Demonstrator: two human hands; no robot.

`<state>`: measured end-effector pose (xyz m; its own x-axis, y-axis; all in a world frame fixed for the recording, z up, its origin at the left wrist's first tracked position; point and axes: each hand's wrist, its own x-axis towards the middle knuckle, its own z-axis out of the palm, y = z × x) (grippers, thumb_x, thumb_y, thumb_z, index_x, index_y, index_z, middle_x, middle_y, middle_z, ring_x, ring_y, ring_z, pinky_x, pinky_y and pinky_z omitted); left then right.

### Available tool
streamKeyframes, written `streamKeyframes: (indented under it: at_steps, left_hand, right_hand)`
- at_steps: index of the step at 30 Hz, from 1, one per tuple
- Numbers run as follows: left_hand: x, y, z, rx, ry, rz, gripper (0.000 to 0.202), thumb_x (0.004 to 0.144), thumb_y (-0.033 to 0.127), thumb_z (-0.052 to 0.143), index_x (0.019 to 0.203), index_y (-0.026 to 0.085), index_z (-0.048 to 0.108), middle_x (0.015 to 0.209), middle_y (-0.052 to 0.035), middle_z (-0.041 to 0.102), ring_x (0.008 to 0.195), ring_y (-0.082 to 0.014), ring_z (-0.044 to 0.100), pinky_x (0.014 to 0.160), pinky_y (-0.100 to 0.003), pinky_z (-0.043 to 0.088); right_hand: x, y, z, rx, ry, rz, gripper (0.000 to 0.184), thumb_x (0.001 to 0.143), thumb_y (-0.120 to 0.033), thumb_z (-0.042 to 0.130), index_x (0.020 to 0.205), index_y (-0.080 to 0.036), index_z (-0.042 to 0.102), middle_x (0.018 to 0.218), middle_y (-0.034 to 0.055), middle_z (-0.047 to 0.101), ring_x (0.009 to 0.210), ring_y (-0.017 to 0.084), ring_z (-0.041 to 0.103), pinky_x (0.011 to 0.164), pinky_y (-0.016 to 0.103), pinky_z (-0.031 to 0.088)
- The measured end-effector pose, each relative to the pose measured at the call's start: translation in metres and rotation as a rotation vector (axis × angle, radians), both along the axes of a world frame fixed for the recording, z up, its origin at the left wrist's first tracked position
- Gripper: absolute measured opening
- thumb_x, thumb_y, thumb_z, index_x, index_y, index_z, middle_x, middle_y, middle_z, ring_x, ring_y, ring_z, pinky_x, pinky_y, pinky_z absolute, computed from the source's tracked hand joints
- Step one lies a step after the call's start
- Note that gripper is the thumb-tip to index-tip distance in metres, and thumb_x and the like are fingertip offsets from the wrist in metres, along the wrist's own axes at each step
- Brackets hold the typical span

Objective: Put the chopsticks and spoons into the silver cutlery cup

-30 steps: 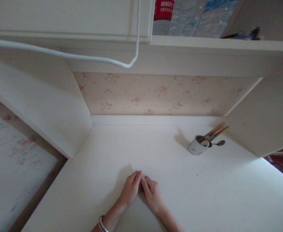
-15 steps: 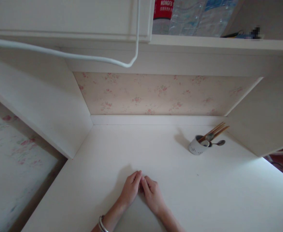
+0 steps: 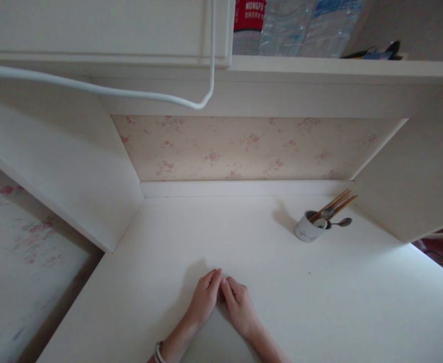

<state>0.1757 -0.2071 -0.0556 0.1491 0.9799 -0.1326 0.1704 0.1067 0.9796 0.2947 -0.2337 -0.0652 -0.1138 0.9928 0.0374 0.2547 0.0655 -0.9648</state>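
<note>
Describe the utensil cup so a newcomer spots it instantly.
Start at the white tabletop and look past the right hand, toward the far right corner by the side panel. There sits a pale cup with dark dots on its wall. It is the tabletop's only visible container, with wooden sticks and spoons poking out.

and the view nudges over! red-labelled bottle (image 3: 249, 24) and white cable (image 3: 130, 94) slip left, left hand (image 3: 203, 298) and right hand (image 3: 241, 305) dip a hair in frame, the dark object (image 3: 394, 48) sheds its blocky blur.

The table (image 3: 221, 232) is white, the wallpaper (image 3: 232, 146) pink-flowered.
</note>
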Motion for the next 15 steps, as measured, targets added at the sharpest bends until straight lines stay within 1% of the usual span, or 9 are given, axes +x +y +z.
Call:
streamKeyframes:
  at_steps: [7,11,12,13,14,15]
  left_hand:
    - [-0.001,-0.001,-0.003,-0.011,-0.004,-0.006,0.045,0.092,0.056,0.041,0.069,0.019,0.046,0.065,0.0025,0.046,0.065,-0.0135,0.041,0.065,-0.026,0.036]
    - [0.0,0.0,-0.003,-0.01,-0.022,0.001,0.045,0.091,0.057,0.043,0.068,0.019,0.046,0.066,0.0023,0.045,0.066,-0.0136,0.041,0.065,-0.026,0.036]
    - [0.0,0.0,-0.003,-0.015,-0.023,-0.002,0.045,0.091,0.058,0.043,0.068,0.019,0.046,0.065,0.0026,0.045,0.065,-0.0135,0.041,0.064,-0.026,0.036]
    - [0.0,0.0,-0.004,-0.027,-0.02,-0.007,0.046,0.091,0.058,0.043,0.067,0.019,0.045,0.064,0.003,0.043,0.064,-0.0131,0.04,0.062,-0.026,0.034]
    - [0.001,0.0,-0.006,-0.045,-0.017,-0.012,0.046,0.091,0.059,0.043,0.067,0.019,0.045,0.062,0.0036,0.042,0.061,-0.0125,0.038,0.06,-0.026,0.033]
    - [0.001,0.0,-0.008,-0.067,-0.014,-0.017,0.047,0.091,0.06,0.042,0.066,0.02,0.044,0.06,0.0043,0.04,0.059,-0.0119,0.036,0.057,-0.026,0.031]
  right_hand:
    - [0.0,0.001,0.003,0.0,-0.006,-0.008,0.045,0.1,-0.049,0.038,0.067,-0.02,0.049,0.06,-0.0031,0.049,0.057,0.012,0.042,0.056,0.025,0.032]
    - [-0.002,0.002,0.002,-0.023,0.056,-0.02,0.045,0.098,-0.05,0.043,0.066,-0.02,0.052,0.059,-0.0035,0.049,0.056,0.012,0.042,0.054,0.024,0.032]
    - [-0.002,0.003,0.003,-0.049,0.097,-0.042,0.045,0.097,-0.051,0.044,0.066,-0.019,0.053,0.058,-0.0038,0.048,0.055,0.011,0.042,0.053,0.024,0.033]
    - [0.001,0.005,0.004,-0.07,0.151,-0.095,0.044,0.095,-0.053,0.046,0.067,-0.019,0.053,0.057,-0.0044,0.047,0.053,0.011,0.041,0.051,0.023,0.033]
    - [0.007,0.008,0.006,-0.077,0.208,-0.185,0.042,0.093,-0.054,0.049,0.069,-0.02,0.053,0.057,-0.0052,0.045,0.052,0.011,0.041,0.049,0.023,0.033]
    - [0.016,0.012,0.008,-0.059,0.259,-0.313,0.039,0.091,-0.055,0.052,0.074,-0.02,0.054,0.058,-0.0057,0.045,0.052,0.011,0.041,0.049,0.023,0.034]
